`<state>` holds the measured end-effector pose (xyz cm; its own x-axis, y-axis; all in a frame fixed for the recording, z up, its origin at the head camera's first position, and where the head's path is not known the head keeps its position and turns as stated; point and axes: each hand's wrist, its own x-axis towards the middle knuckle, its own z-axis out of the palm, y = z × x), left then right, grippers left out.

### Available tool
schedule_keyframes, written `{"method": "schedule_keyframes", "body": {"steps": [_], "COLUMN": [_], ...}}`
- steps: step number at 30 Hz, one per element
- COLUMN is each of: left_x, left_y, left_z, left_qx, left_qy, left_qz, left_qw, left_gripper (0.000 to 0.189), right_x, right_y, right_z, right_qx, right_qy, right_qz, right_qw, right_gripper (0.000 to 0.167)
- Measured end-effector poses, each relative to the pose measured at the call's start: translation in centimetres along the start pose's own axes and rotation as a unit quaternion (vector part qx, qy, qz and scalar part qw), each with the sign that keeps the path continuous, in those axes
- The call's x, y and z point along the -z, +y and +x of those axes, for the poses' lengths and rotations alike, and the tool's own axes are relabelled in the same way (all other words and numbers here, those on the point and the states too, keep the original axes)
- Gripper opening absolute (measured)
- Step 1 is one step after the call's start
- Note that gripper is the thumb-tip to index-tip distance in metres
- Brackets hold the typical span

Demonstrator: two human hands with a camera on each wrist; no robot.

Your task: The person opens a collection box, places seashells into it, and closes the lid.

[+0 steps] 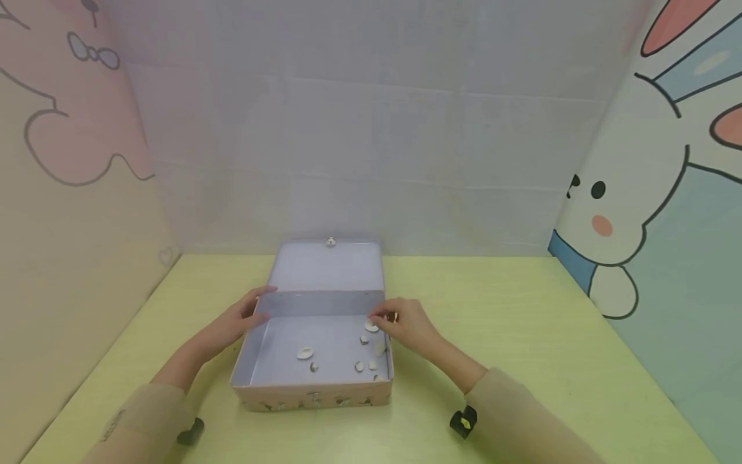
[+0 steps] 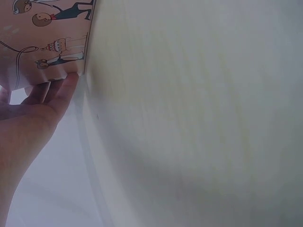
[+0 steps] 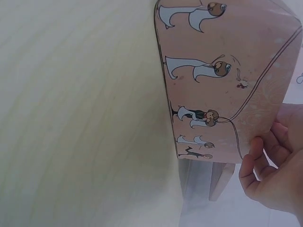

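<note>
An open pink-sided box with a pale lilac inside stands on the table, its lid tipped back. My left hand holds the box near its back left corner, thumb over the rim; in the left wrist view its fingers lie against the printed outer wall. Over the right wall reaches my right hand, thumb and forefinger pinching a white seashell inside. In the right wrist view the wall hides that shell. Several small shells lie on the box floor, among them a flat white shell left of centre.
The box stands on a pale yellow-green table. A whitish wall sheet hangs behind the table, with cartoon-printed panels at both sides. A black strap piece shows by the right sleeve, and a dark piece by the left.
</note>
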<state>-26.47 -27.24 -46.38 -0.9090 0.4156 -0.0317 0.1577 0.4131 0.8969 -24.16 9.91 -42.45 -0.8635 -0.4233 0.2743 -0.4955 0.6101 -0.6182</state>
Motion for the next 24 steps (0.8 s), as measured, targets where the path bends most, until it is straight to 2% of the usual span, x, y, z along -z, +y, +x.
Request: {"method": "schedule_keyframes", "body": {"steps": [5, 13, 18, 24], "left_x": [0.2, 0.6, 0.8, 1.2], "left_y": [0.1, 0.6, 0.9, 0.8], "left_z": [0.2, 0.3, 0.6, 0.9], "left_qx": [0.003, 0.003, 0.008, 0.0], "left_qy": [0.0, -0.003, -0.003, -0.004], "left_qz": [0.005, 0.011, 0.001, 0.014], "left_qw": [1.0, 0.9999, 1.0, 0.9999], "left_gripper": [0.054, 0.055, 0.055, 0.065], "right_x": [0.3, 1.0, 1.3, 1.4], "right_y": [0.0, 0.5, 1.4, 2.0], "right_z": [0.0, -0.5, -0.8, -0.9], "right_qx": [0.014, 0.045, 0.006, -0.05], "right_qy": [0.01, 0.039, 0.029, -0.037], "right_qz": [-0.007, -0.001, 0.05, 0.131], "right_qw": [0.9998, 0.9982, 0.9983, 0.9894], "right_gripper": [0.01, 0.026, 0.045, 0.058]}}
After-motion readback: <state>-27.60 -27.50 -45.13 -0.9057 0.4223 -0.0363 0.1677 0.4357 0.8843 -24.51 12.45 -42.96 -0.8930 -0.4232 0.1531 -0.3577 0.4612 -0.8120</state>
